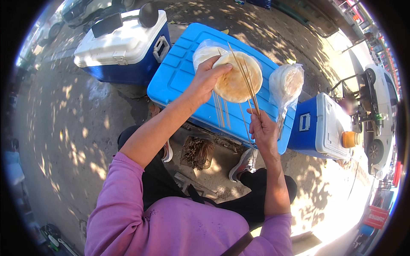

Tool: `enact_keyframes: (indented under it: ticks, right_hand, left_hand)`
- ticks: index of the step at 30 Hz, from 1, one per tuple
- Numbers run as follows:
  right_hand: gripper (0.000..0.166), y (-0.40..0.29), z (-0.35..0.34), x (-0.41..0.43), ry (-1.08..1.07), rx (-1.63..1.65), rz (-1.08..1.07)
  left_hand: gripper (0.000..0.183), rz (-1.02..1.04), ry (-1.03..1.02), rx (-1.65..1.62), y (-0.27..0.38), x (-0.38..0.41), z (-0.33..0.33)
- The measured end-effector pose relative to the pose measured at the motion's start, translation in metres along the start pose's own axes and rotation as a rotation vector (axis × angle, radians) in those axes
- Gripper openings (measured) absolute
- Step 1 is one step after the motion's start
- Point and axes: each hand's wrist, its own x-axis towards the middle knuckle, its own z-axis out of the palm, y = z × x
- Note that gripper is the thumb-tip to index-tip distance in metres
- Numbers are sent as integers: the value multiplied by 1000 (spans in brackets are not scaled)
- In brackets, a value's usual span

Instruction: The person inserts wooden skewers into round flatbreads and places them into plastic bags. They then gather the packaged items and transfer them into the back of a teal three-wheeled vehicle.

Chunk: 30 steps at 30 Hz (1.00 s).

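My left hand [205,80] grips a round flatbread [233,84] by its left edge, thumb on the browned face. In my right hand [264,129] are several thin wooden skewers [255,104], whose upper lengths cross in front of the bread. Whether any of them pierces it, I cannot tell. Behind the bread lies a clear plastic bag with pale flatbreads [205,55] on a blue plastic lid [179,67]. More loose skewers [220,110] show below the bread, over the lid. Right of my right hand, a second plastic bag holds skewered flatbreads [290,80].
A blue-and-white cooler [121,48] stands at the left, with dark objects on its top. Another cooler [333,128] at the right carries an amber jar [350,139]. Between my feet sits a bundle of thin sticks [197,152]. A white vehicle [386,96] is parked beyond.
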Motion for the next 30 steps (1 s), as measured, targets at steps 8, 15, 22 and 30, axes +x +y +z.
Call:
enact_keyframes:
  ticks: [8,15,22,30]
  right_hand:
    - [29,8,8,2,-39,305,85]
    - [29,7,-28,6,135,394,67]
    - [27,29,-50,-4,121,284,180]
    - [27,25,-66,-11,-174,204,320]
  left_hand:
    - [39,76,38,15,0,5,-3]
    - [57,449,-163,1010,23,9,-14]
    - [30,816,-27,1806,0,5,-33]
    - [16,414,-10,702,13,8,-18]
